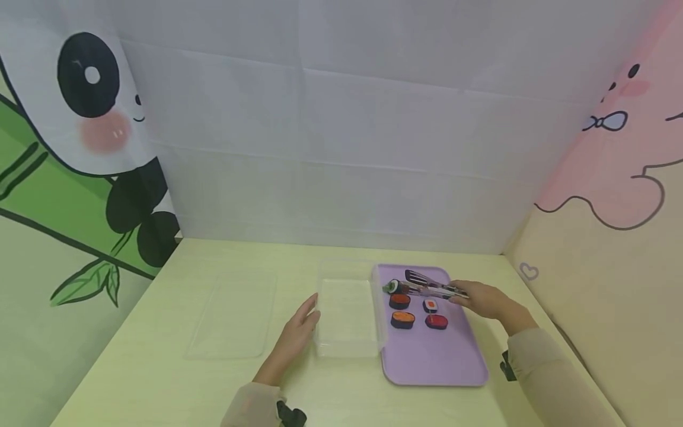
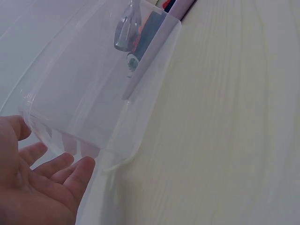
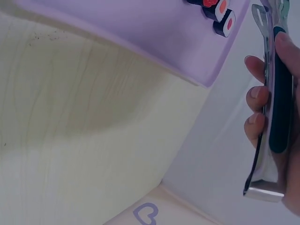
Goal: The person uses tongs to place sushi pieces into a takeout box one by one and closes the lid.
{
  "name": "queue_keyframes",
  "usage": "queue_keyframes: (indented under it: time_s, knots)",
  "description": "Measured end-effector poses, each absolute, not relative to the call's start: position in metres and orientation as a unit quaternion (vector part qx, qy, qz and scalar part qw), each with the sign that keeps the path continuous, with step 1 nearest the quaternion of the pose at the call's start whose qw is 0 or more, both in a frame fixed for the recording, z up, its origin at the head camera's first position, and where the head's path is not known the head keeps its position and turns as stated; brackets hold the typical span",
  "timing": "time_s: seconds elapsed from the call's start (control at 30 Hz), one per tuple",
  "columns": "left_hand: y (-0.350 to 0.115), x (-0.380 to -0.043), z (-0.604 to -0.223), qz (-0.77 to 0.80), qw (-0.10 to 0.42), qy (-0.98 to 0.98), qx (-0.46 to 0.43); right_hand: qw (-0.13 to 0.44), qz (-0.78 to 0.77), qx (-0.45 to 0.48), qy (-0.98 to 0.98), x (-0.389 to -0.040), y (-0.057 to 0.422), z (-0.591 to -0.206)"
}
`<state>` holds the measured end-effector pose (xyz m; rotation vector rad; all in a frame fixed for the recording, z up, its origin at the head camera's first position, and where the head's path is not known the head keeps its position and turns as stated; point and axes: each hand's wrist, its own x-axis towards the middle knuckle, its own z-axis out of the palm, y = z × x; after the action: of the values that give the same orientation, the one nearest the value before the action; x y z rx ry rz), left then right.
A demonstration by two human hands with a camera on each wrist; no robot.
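In the head view my left hand (image 1: pixel 296 335) touches the left wall of a clear plastic box (image 1: pixel 348 349), its fingers loosely extended, as the left wrist view also shows. My right hand (image 1: pixel 484 299) grips metal serving tongs (image 1: pixel 439 289) with dark handle grips. The slotted ends of the tongs stand apart over the purple tray (image 1: pixel 434 362), by a toy sushi roll (image 1: pixel 395 287) with green at one end. Also on the tray are two toy sushi pieces with orange tops (image 1: pixel 402 320), a small white-and-orange roll (image 1: pixel 430 305) and a red-topped piece (image 1: pixel 436 321).
A clear flat lid (image 1: pixel 232 314) lies on the pale table (image 1: pixel 160 379) to the left of the box. The box's right side overlaps the tray's left edge. A white sheet (image 1: pixel 320 148) hangs behind, with cartoon-painted walls (image 1: pixel 603 178) at both sides.
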<state>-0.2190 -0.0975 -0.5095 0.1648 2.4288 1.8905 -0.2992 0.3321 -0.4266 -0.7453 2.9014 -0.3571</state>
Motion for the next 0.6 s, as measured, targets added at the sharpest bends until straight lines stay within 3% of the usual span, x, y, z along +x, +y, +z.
queue_keyframes:
  time_s: [0.6]
  knots:
    - [-0.098,-0.221,-0.514,0.617,0.028,0.784,0.066,0.054,-0.071,-0.278,0.956,-0.316,0.312,-0.42]
